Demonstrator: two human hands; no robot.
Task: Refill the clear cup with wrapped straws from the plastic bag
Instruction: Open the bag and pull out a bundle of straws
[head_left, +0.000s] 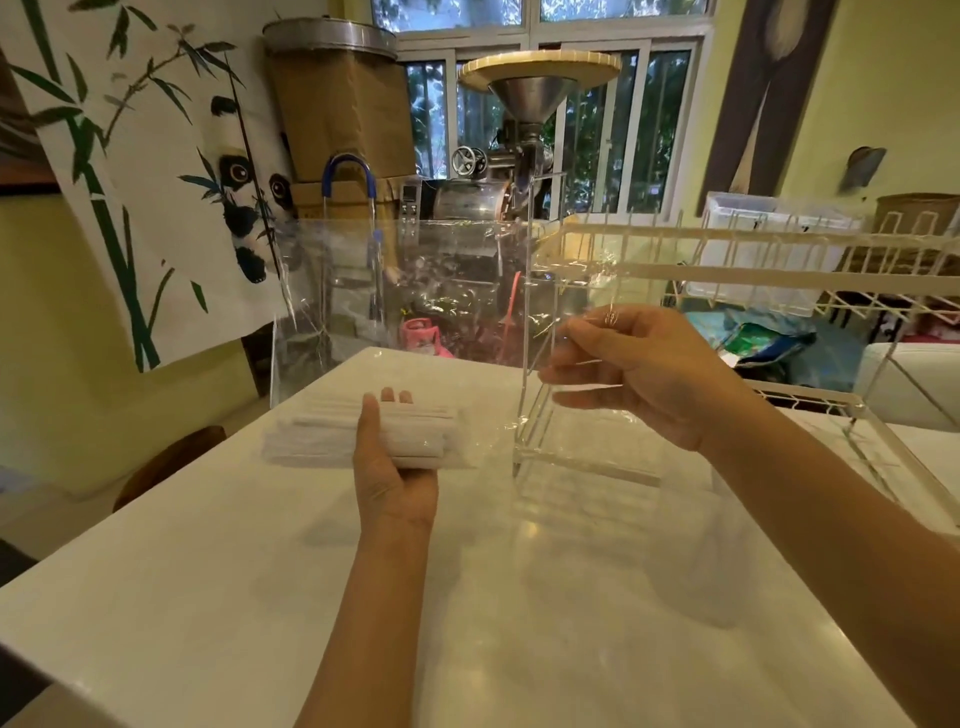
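Note:
My left hand (397, 470) is closed around a thick bundle of white paper-wrapped straws (311, 434), held level just above the white table. A large clear plastic bag (441, 291) stands up behind and around the bundle; whether the straws lie inside it I cannot tell. My right hand (639, 374) pinches the bag's crinkled right edge at chest height. A tall clear square-sided container (582, 465) stands on the table directly under my right hand, partly veiled by the bag's film. It looks empty.
The white table (467, 623) stretches toward me. A white wire dish rack (727, 234) fills the right side behind the container. A metal grinder with a funnel (530, 98) and cardboard boxes stand beyond the far edge. A brown chair back (171, 460) sits left.

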